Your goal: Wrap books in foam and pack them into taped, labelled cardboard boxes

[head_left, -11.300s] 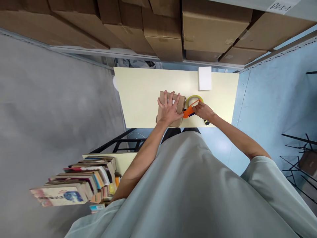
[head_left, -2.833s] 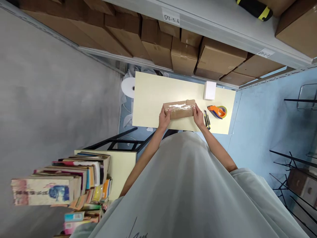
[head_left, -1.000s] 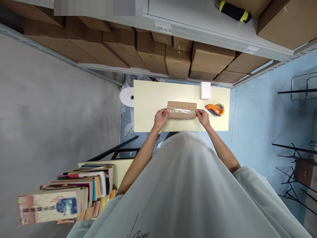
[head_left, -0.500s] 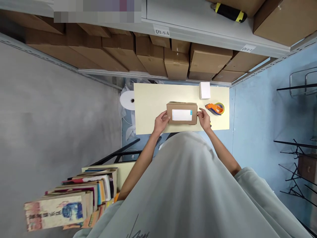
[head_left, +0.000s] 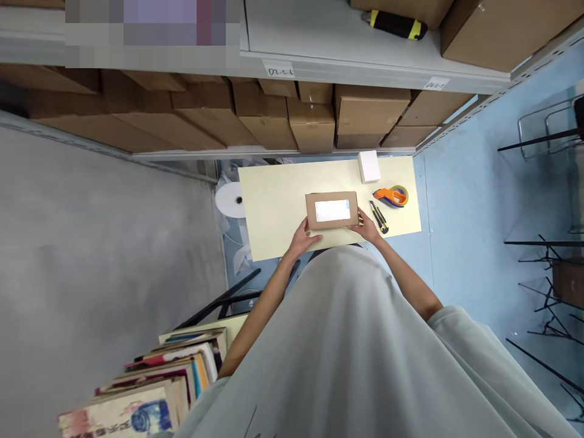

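Observation:
A brown cardboard box with a white label on its top face is over the pale yellow table. My left hand grips its lower left corner, the thumb along the near side. At the lower right corner, my right hand closes round the box in the same way. Just right of that hand lies a black and yellow utility knife. Beyond the knife is an orange tape dispenser with a roll of tape.
A small white box stands at the table's back edge. Behind it, a grey shelf holds several cardboard boxes, with another utility knife on top. A white roll is at the table's left; stacked books are lower left.
My hands have shifted to the box's near corners. The box is tilted a little differently, and the utility knife by my right hand has come into view. The whole view has turned slightly.

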`<state>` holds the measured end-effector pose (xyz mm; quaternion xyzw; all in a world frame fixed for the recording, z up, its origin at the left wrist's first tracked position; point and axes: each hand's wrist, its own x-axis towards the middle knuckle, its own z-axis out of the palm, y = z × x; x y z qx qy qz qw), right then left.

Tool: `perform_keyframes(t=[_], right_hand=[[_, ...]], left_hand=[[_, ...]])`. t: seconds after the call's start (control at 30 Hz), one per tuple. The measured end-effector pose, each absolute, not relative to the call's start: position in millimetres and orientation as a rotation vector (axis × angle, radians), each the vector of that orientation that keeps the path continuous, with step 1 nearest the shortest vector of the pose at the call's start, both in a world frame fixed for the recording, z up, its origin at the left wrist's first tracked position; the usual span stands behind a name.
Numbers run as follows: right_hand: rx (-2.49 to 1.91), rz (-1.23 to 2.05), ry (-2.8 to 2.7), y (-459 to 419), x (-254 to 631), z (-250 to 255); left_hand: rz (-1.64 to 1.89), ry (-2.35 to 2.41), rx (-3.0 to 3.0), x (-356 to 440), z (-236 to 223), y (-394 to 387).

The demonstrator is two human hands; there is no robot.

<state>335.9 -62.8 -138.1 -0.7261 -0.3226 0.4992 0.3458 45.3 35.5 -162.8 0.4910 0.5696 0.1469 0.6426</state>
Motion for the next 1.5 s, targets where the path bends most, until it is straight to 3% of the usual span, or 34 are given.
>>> perform_keyframes(t=[0.33,0.53,0.7,0.87,1.17,1.33,1.5], right_hand=[[-1.98,0.868,-0.634,-81,337,-55],[-1.837,0.739,-0.36,-122,394,-23],[-1.745,0.645,-0.206,-155,472,-25],[-1.744,0.567,-0.061,-184,567,-45],[-1.861,0.656,0.04,-191,696,-121],[-1.843,0.793,0.211,-175,729,-151],[-1.828,0.91,0.157,-170,736,-150]], left_hand=[[0.605,1.207,1.601,65,-82,68],[0.581,1.017,1.735,166,-22,72],[0.587,0.837,1.823,282,0,64],[0.436,0.728,1.906,420,-23,58],[0.081,0.694,2.028,621,-121,73],[0.044,0.7,2.009,671,-138,88],[0.157,0.733,2.048,632,-120,86]])
